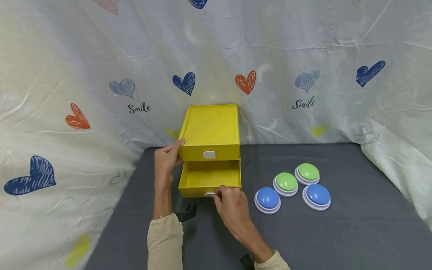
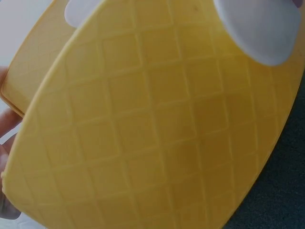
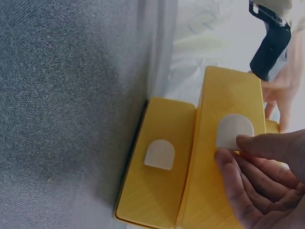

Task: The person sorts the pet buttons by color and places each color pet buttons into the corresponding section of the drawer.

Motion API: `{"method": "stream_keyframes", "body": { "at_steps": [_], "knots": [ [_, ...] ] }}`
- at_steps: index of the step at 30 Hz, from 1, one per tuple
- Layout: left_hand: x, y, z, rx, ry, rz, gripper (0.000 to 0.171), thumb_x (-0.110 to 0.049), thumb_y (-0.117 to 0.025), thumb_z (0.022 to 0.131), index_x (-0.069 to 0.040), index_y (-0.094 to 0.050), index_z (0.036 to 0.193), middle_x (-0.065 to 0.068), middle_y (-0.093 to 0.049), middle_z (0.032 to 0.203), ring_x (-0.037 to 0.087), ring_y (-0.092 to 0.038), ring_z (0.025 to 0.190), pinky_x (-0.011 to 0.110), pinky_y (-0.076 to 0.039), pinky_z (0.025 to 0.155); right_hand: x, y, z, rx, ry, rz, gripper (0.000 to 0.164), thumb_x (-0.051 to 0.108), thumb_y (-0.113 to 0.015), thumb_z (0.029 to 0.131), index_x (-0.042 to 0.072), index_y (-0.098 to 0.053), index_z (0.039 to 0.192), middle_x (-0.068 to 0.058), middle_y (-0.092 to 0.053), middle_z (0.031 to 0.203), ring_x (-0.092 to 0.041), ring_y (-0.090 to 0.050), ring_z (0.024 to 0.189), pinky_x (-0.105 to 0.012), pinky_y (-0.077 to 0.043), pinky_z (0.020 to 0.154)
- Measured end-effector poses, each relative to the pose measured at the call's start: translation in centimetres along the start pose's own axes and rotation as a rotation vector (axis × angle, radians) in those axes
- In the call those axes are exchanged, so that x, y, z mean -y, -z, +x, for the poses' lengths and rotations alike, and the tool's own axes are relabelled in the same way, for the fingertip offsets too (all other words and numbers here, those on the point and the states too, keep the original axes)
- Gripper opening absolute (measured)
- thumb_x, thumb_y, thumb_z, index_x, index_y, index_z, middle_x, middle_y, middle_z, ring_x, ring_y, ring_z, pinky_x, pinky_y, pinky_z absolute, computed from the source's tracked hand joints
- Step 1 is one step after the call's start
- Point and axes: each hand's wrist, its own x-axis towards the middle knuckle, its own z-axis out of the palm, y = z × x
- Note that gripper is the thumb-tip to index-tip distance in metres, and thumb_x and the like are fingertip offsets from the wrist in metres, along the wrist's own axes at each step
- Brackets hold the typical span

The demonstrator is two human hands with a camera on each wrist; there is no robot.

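A yellow two-drawer box [image 1: 210, 125] stands near the back of the table. Its lower drawer [image 1: 194, 192] is pulled out, showing its yellow inside; the upper drawer [image 1: 192, 153] is in, with a white tab handle [image 1: 209, 155]. My right hand [image 1: 233, 206] pinches the lower drawer's white handle [image 3: 233, 129] between thumb and fingers. My left hand [image 1: 164, 159] holds the box at its front left side, thumb on the top edge. In the left wrist view, the lower drawer's front [image 2: 152, 124] partly hides the left fingers.
To the right of the box sit two green push buttons [image 1: 287, 182] and two blue push buttons [image 1: 268, 198] on white bases. Dark grey cloth [image 1: 354, 210] covers the table. A white curtain [image 1: 270, 45] printed with hearts hangs close behind the box and along the left.
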Motion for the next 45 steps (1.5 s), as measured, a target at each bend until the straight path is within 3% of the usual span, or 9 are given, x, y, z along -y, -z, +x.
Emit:
{"method": "stream_keyframes", "body": {
  "at_steps": [3, 6, 10, 12, 17, 22, 30, 40, 45],
  "knots": [
    [0.0, 0.0, 0.0, 0.008, 0.010, 0.005, 0.050, -0.055, -0.070, 0.071, -0.012, -0.075, 0.096, 0.006, -0.067, 0.079, 0.018, -0.066, 0.084, 0.036, -0.051, 0.080, -0.1, 0.2, 0.0, 0.038, -0.016, 0.017, 0.008, 0.020, -0.076, 0.077, 0.014, -0.071, 0.080, 0.006, -0.063, 0.069, -0.007, -0.053, 0.055, -0.024, -0.047, 0.053],
    [0.0, -0.1, 0.0, -0.001, 0.012, 0.008, 0.051, -0.057, -0.070, 0.070, -0.013, -0.075, 0.097, 0.008, -0.067, 0.083, 0.019, -0.066, 0.086, 0.034, -0.052, 0.078, -0.5, 0.6, -0.1, 0.153, -0.037, 0.052, 0.008, 0.021, -0.075, 0.077, 0.015, -0.071, 0.078, 0.007, -0.062, 0.067, -0.005, -0.053, 0.054, -0.023, -0.046, 0.052],
    [0.2, 0.1, -0.1, -0.016, 0.010, 0.016, 0.050, -0.057, -0.070, 0.070, -0.014, -0.075, 0.094, 0.001, -0.061, 0.069, 0.014, -0.064, 0.072, 0.028, -0.053, 0.071, -1.5, 2.1, -0.4, 0.345, -0.084, 0.140, 0.010, 0.023, -0.074, 0.078, 0.018, -0.070, 0.071, 0.013, -0.056, 0.059, -0.002, -0.047, 0.048, -0.021, -0.041, 0.048],
    [0.2, 0.1, -0.1, -0.015, -0.003, 0.021, 0.051, -0.057, -0.070, 0.071, -0.011, -0.075, 0.092, -0.002, -0.052, 0.057, 0.012, -0.057, 0.058, 0.025, -0.051, 0.063, -2.3, 3.1, -0.6, 0.383, -0.109, 0.164, 0.010, 0.023, -0.074, 0.078, 0.019, -0.069, 0.070, 0.014, -0.054, 0.058, -0.002, -0.046, 0.048, -0.020, -0.040, 0.047],
    [0.2, 0.0, -0.2, -0.007, -0.020, 0.010, 0.049, -0.054, -0.069, 0.073, -0.011, -0.074, 0.096, -0.005, -0.054, 0.060, 0.007, -0.057, 0.061, 0.026, -0.052, 0.067, -5.2, 5.4, -0.8, 0.261, -0.138, -0.017, 0.008, 0.021, -0.077, 0.074, 0.016, -0.070, 0.076, 0.005, -0.062, 0.072, -0.011, -0.057, 0.060, -0.027, -0.045, 0.051],
    [0.3, -0.6, -0.2, 0.000, -0.027, 0.016, 0.048, -0.054, -0.068, 0.075, -0.012, -0.074, 0.096, 0.000, -0.058, 0.064, 0.012, -0.060, 0.069, 0.029, -0.053, 0.072, -9.0, 6.3, -1.3, 0.228, -0.217, -0.223, 0.039, 0.018, -0.083, 0.064, 0.007, -0.069, 0.099, -0.015, -0.061, 0.098, -0.034, -0.056, 0.081, -0.046, -0.048, 0.067],
    [0.4, -0.6, -0.1, -0.027, -0.011, 0.009, 0.051, -0.058, -0.068, 0.071, -0.013, -0.075, 0.094, 0.007, -0.064, 0.085, 0.019, -0.063, 0.086, 0.031, -0.053, 0.076, -11.6, 5.1, -2.1, 0.313, -0.237, -0.203, 0.072, 0.020, -0.089, 0.053, 0.008, -0.059, 0.116, -0.024, -0.055, 0.105, -0.042, -0.053, 0.090, -0.055, -0.043, 0.074],
    [0.2, -0.5, -0.4, -0.042, -0.005, 0.017, 0.050, -0.058, -0.068, 0.072, -0.012, -0.075, 0.093, 0.009, -0.066, 0.092, 0.017, -0.063, 0.087, 0.035, -0.052, 0.079, -12.1, 4.1, -2.6, 0.215, -0.166, -0.235, 0.071, 0.015, -0.089, 0.051, 0.007, -0.058, 0.115, -0.025, -0.055, 0.101, -0.044, -0.052, 0.085, -0.052, -0.044, 0.072],
    [0.3, -0.5, -0.4, -0.039, -0.007, 0.017, 0.050, -0.058, -0.068, 0.073, -0.011, -0.075, 0.090, 0.007, -0.066, 0.085, 0.017, -0.063, 0.086, 0.033, -0.052, 0.078, -12.2, 4.0, -2.7, 0.175, -0.155, -0.236, 0.067, 0.014, -0.088, 0.051, 0.006, -0.060, 0.112, -0.025, -0.056, 0.096, -0.043, -0.051, 0.081, -0.051, -0.044, 0.070]
  ]
}}
